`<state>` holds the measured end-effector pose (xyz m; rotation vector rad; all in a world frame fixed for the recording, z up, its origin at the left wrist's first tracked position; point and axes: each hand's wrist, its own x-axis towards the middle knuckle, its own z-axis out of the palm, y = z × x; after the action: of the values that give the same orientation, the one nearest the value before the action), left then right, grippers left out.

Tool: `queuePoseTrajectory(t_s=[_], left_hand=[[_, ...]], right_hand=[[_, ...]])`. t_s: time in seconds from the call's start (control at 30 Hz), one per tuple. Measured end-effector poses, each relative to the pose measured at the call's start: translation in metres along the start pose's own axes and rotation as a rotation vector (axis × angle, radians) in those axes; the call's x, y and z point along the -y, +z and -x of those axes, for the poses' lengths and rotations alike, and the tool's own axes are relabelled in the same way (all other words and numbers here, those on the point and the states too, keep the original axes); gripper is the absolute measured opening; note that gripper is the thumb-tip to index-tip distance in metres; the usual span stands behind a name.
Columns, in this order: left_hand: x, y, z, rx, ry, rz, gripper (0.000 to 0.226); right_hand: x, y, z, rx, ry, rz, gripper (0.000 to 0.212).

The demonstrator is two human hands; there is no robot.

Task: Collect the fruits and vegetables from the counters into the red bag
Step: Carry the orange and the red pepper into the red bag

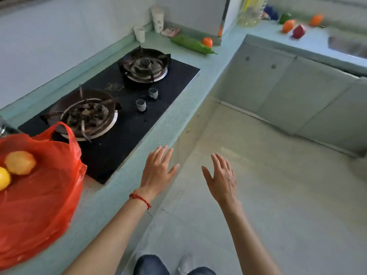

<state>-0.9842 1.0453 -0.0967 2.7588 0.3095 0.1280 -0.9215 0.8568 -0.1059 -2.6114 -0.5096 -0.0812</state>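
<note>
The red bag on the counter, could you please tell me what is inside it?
Two yellow-orange round fruits show in the red bag, touching, one cut off by the frame edge. The film folds could hide anything lower down.

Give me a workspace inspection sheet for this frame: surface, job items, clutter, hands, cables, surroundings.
Surface: pale green L-shaped counter with a black two-burner gas hob.
Job's things: red bag open at near left, two yellow fruits lying in it. Long green vegetable and orange fruit beyond the hob. Two orange items, a dark red one and a green one on the far right counter.
Clutter: two white cups, a small packet, a clear bottle.
Hands: left hand and right hand open, empty.
Cables: nothing seen.
Surroundings: sink, grey cabinet doors, bare floor.
</note>
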Motion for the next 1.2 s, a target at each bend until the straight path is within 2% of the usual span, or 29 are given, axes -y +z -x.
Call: queuePoseTrajectory(t_s=[0.23,0.47,0.7,1.2], left_hand=[[-0.083,0.03,-0.022,0.085,0.156,0.021,0.068],[-0.133,0.046,-0.042,0.125,0.3,0.042,0.076],[-0.146,0.054,-0.08,0.15,0.373,0.034,0.081],[-0.151,0.073,-0.206,0.166,0.41,-0.037,0.068]], right_hand=[[-0.078,-0.042,0.025,-0.079,0.188,0.03,0.064],[-0.117,-0.068,0.036,-0.162,0.32,0.057,0.057],[-0.136,-0.073,0.014,-0.211,0.345,0.118,0.06],[-0.179,-0.066,-0.098,-0.239,0.36,0.198,0.051]])
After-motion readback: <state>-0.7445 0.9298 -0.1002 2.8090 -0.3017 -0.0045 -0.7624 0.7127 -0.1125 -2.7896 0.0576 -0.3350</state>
